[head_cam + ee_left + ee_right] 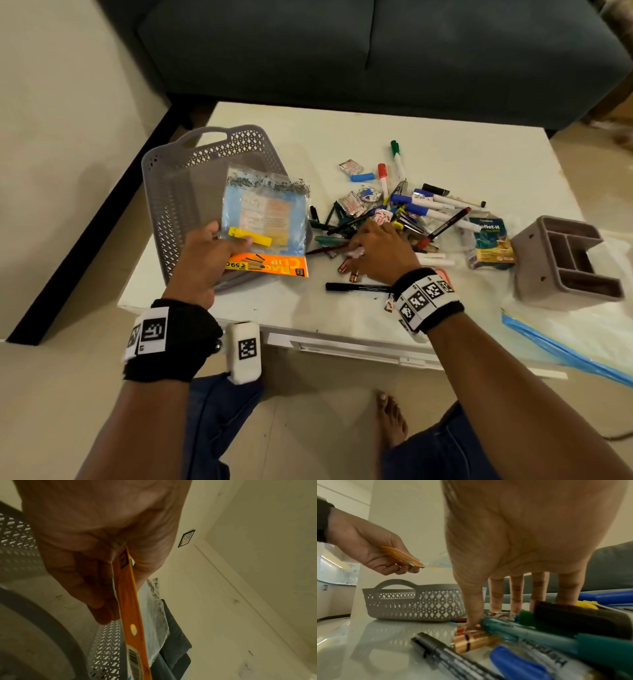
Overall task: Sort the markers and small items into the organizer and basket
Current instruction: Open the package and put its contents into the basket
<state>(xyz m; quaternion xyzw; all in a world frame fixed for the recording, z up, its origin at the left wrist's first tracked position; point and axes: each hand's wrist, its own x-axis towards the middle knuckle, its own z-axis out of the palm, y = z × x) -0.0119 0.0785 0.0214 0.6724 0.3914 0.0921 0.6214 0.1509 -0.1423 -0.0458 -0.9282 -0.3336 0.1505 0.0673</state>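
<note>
Markers [430,205] and small items lie heaped on the white table [445,144], to the right of the grey perforated basket [178,192], with a grey organizer [561,263] well beyond the heap, further from the basket, at the table's edge. Above the basket, the left hand [205,253] pinches a clear packet with an orange card header [265,219] between thumb and curled fingers (the left wrist view shows the card edge-on in that pinch [126,588]); a yellow clip shows inside the packet. The right hand [380,253] reaches down into the side of the heap nearest the basket, fingers extended onto the pile; in the right wrist view its thumb [474,609] presses on a crumpled foil sachet [471,628] beside copper-coloured batteries [474,641], but whether it grips anything cannot be told. A black pen [356,287] lies apart from the heap, toward the person, right of the basket's near corner.
</note>
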